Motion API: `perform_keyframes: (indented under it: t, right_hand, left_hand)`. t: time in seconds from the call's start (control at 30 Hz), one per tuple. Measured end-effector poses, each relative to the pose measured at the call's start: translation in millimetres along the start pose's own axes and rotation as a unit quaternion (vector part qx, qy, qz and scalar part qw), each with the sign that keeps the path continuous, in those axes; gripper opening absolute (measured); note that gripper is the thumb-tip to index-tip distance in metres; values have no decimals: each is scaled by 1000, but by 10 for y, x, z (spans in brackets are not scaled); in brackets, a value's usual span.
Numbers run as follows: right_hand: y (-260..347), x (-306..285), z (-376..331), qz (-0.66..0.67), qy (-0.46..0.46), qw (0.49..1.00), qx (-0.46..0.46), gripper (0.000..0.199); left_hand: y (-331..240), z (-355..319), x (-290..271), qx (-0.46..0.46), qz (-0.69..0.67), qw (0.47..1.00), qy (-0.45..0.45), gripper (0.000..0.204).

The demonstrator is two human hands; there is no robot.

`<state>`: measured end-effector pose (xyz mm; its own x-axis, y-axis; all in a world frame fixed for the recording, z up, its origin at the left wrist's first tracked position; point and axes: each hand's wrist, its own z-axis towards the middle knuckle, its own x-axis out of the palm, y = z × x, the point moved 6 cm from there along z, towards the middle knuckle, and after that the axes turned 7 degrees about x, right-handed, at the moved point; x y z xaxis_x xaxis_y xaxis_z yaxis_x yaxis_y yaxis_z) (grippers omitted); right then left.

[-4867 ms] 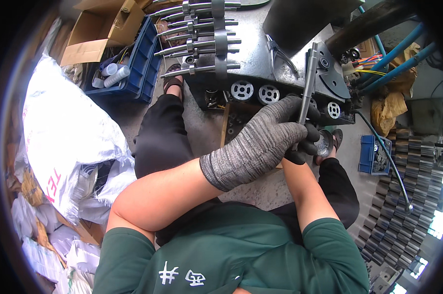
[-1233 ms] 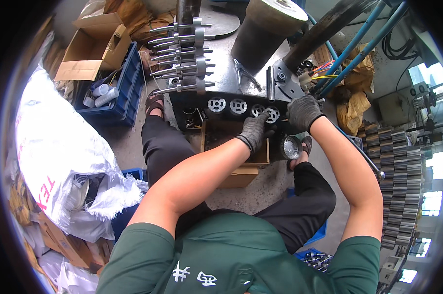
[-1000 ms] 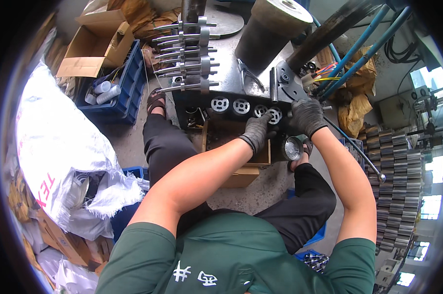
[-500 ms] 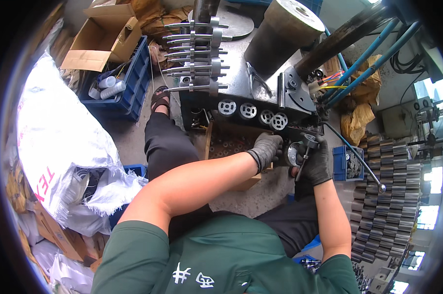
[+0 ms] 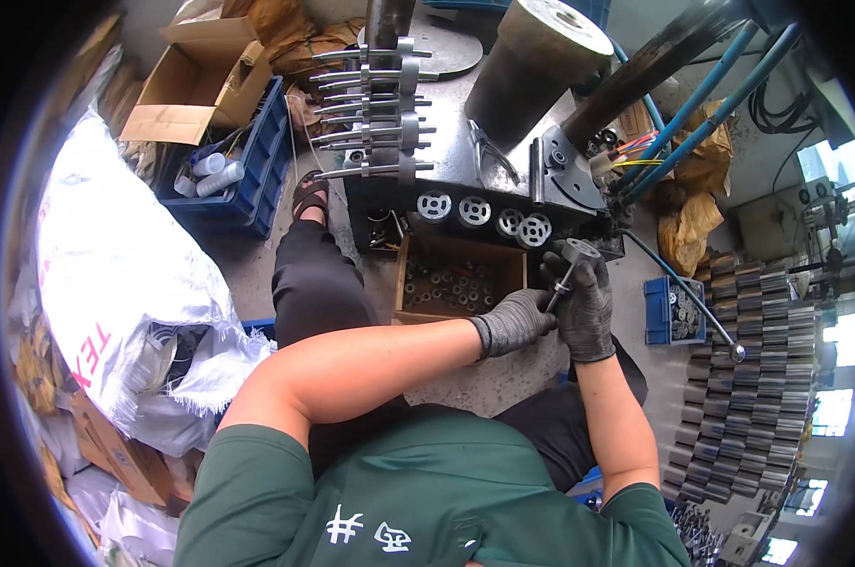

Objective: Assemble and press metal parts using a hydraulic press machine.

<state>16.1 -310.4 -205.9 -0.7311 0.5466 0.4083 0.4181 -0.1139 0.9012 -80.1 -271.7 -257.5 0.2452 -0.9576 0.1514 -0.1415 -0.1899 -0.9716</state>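
My right hand point(image 5: 586, 317), in a dark grey glove, is wrapped round a metal shaft with a round disc head point(image 5: 580, 250). The disc is uppermost and the shaft slants down to the left. My left hand point(image 5: 517, 323), gloved too, has its fingers closed at the shaft's lower end; the fingertips are partly hidden. Just beyond my hands, several slotted metal discs point(image 5: 434, 205) line the front edge of the black metal bench point(image 5: 451, 113). A wooden box point(image 5: 461, 248) of small metal rings stands left of my right hand, below that edge.
Several shafts with discs point(image 5: 375, 137) stick out sideways in a row on the bench. Behind them stands a large metal cylinder point(image 5: 531, 80). A ball-ended lever point(image 5: 687, 293) reaches out on the right, over a blue bin point(image 5: 675, 312). Stacked metal cylinders point(image 5: 749, 378) lie farther right.
The separate disc between my hands is no longer in sight. My right hand has raised the shaft's head and moved slightly left. My left hand has dropped lower, uncovering the wooden box.
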Motion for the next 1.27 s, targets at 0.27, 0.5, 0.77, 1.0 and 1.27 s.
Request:
perform_keyframes:
  t: [0.27, 0.5, 0.77, 1.0, 1.27]
  right_hand:
    - [1200, 292, 769, -92, -8, 991, -94, 34]
    - [2080, 711, 1415, -355, -24, 924, -143, 49]
    - [2329, 1323, 1900, -505, 30, 833, -225, 53]
    - [2350, 1724, 2222, -616, -4, 729, -299, 57]
    - [2329, 1858, 2517, -655, 13, 708, -265, 63]
  left_hand:
    - [88, 42, -85, -78, -184, 979, -38, 19]
    - [97, 294, -325, -102, -256, 959, -71, 18]
    - [-9, 488, -501, -47, -213, 974, -68, 21]
    - [-141, 548, -716, -32, -334, 934, -125, 29]
    - [-180, 577, -803, -31, -300, 946, -122, 31]
